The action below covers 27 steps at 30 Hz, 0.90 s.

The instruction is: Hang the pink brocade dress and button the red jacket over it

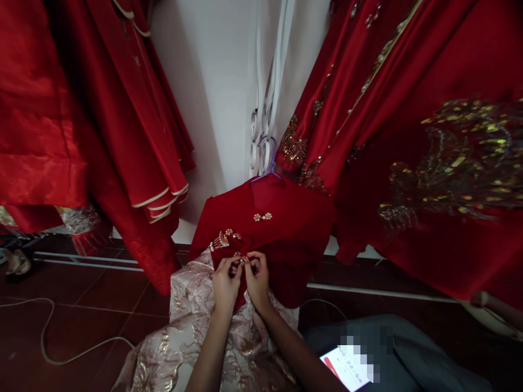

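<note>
A dark red jacket (286, 228) hangs in front of me on a purple hanger (267, 163). It has pearl frog buttons (262, 216) down its front and a beaded tassel ornament (223, 239). My left hand (225, 283) and my right hand (256, 280) meet at the lowest pearl button (242, 258), fingers pinched on it and on the red cloth around it. Below the jacket spreads a pale pink and gold brocade skirt (192, 332), which my forearms cross.
Red satin garments (102, 109) hang at the left. A red gown with gold embroidery (449, 152) hangs at the right. A white wall (220, 81) and white hangers (265, 109) are behind. A white cable (49, 332) lies on the dark tiled floor. A phone screen (351, 367) glows low right.
</note>
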Each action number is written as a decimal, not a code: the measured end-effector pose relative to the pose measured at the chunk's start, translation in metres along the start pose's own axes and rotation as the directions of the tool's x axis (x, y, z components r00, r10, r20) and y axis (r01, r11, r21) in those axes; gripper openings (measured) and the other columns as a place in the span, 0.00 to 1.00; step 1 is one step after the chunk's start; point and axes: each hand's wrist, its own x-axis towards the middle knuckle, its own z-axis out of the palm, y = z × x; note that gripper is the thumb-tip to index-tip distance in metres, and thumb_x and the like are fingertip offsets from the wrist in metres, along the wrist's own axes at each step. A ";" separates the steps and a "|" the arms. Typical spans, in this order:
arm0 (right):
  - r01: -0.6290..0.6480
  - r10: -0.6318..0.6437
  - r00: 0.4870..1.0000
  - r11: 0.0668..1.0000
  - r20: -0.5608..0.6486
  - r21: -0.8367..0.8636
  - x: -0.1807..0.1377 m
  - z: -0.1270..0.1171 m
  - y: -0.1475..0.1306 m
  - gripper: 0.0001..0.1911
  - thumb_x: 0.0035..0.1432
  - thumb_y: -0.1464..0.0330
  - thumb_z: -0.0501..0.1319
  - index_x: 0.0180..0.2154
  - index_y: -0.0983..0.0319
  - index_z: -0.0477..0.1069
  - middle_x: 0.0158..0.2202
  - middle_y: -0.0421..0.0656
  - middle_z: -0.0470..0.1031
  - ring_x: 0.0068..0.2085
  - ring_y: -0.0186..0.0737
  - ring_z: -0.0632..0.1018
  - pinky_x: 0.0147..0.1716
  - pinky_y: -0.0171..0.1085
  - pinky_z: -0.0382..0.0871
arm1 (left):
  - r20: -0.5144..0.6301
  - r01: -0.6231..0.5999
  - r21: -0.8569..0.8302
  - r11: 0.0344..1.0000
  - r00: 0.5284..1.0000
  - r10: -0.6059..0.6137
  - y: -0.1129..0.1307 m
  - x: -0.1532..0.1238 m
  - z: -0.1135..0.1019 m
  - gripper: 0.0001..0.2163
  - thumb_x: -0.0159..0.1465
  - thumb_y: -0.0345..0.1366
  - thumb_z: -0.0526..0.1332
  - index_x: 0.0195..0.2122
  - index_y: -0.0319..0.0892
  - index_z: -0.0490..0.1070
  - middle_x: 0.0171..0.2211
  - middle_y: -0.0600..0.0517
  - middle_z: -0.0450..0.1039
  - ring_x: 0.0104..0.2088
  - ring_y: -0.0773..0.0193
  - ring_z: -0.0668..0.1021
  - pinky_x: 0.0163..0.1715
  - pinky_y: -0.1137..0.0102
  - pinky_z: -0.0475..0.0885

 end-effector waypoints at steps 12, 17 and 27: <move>-0.011 0.011 1.000 1.000 -0.004 0.019 0.000 0.001 -0.001 0.09 0.53 0.70 0.56 0.38 0.61 0.64 0.29 0.39 0.69 0.26 0.32 0.70 0.28 0.33 0.65 | -0.023 -0.025 -0.005 1.000 0.999 0.025 0.000 0.000 -0.001 0.08 0.58 0.40 0.59 0.35 0.41 0.70 0.33 0.50 0.71 0.31 0.65 0.75 0.32 0.70 0.73; -0.018 0.018 1.000 1.000 -0.007 0.020 0.000 0.001 0.000 0.08 0.53 0.70 0.56 0.38 0.60 0.64 0.29 0.38 0.69 0.27 0.33 0.70 0.28 0.33 0.65 | -0.004 0.005 -0.032 0.999 1.000 -0.005 0.000 0.000 -0.001 0.07 0.58 0.39 0.60 0.34 0.42 0.70 0.31 0.51 0.74 0.29 0.66 0.77 0.31 0.72 0.73; -0.014 0.014 1.000 1.000 0.006 0.009 0.000 0.000 -0.001 0.08 0.52 0.70 0.56 0.38 0.61 0.64 0.30 0.39 0.69 0.27 0.33 0.70 0.28 0.33 0.65 | 0.015 0.045 -0.107 0.993 0.999 -0.044 -0.001 0.001 0.000 0.08 0.57 0.38 0.60 0.36 0.42 0.72 0.32 0.51 0.76 0.30 0.67 0.78 0.31 0.72 0.75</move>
